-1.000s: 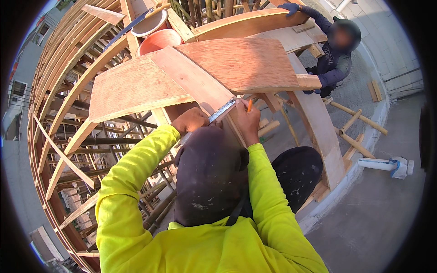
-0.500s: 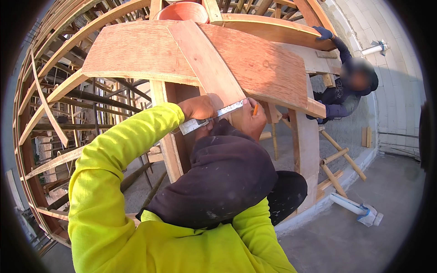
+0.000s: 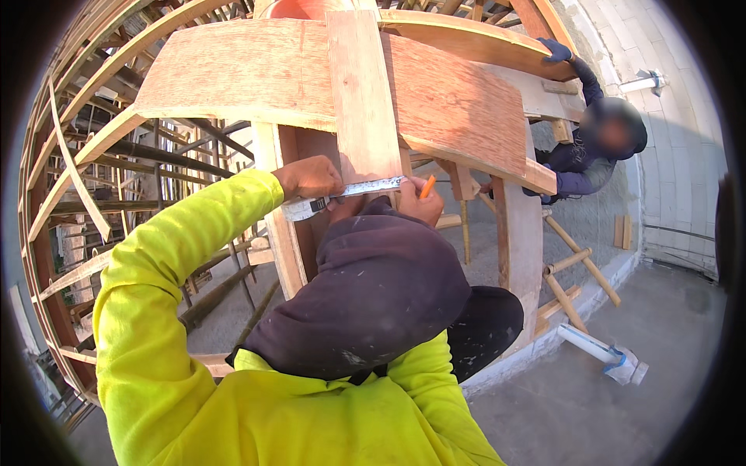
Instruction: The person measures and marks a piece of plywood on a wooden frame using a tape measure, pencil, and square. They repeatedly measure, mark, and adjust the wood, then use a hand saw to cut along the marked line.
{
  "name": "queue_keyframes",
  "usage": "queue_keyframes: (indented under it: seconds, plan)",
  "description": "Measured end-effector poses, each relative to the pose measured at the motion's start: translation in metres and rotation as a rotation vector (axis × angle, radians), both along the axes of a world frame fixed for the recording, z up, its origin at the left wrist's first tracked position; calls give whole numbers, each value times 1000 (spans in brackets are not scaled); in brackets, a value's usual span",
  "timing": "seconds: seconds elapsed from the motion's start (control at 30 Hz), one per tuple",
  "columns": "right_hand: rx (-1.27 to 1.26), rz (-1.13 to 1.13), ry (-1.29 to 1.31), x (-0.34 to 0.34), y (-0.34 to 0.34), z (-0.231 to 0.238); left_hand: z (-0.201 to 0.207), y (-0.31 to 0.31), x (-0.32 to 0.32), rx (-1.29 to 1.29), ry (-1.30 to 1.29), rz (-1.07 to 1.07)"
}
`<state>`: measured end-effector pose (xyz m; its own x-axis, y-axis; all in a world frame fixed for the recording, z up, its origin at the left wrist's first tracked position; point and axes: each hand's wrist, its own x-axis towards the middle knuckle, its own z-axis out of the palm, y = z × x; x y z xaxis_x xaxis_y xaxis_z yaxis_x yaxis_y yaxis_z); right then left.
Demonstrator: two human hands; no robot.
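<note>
My left hand (image 3: 312, 178) is closed on a silvery ruler-like measuring tool (image 3: 371, 186) with a thicker end piece, laid across the near end of a pale wooden board (image 3: 362, 101). My right hand (image 3: 420, 205) is closed on an orange pencil (image 3: 427, 186), its fingers at the tool's far right end by the board's corner. The board lies crosswise over a wide plywood panel (image 3: 233, 74), its near end jutting past the panel's edge. A dark cloth over my front hides part of the space under my hands.
An orange bucket (image 3: 299, 9) sits at the back. Curved timber ribs (image 3: 85, 151) and poles fill the left. At the right, a co-worker (image 3: 594, 147) rests a gloved hand on a curved timber. A bamboo ladder (image 3: 571, 264) and a white pipe (image 3: 602, 353) lie lower right.
The pale board has turned from slanting to nearly straight away from me. My left hand and the measuring tool have moved left and slightly up, the tool now more level.
</note>
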<state>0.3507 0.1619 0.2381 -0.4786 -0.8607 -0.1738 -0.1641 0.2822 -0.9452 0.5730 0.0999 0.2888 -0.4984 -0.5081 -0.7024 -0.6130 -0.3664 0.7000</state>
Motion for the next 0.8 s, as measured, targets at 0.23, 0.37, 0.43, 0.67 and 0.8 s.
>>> queue_keyframes:
  seconds: [0.23, 0.37, 0.43, 0.67, 0.8]
  plan:
    - [48, -56, -176, 3, 1, 6, -5, 0, 3, 65, 65, 32]
    - [83, -28, -211, -2, 1, 6, 5, 2, 3, 114, 67, 71]
    - [121, 4, -194, -1, 2, 8, 8, 3, 4, 105, 27, 52]
    - [195, 57, -199, -5, 3, 7, -3, -3, 7, 69, -28, -33]
    - [203, 95, -196, -7, 2, 7, -2, -6, 6, 30, -66, -63]
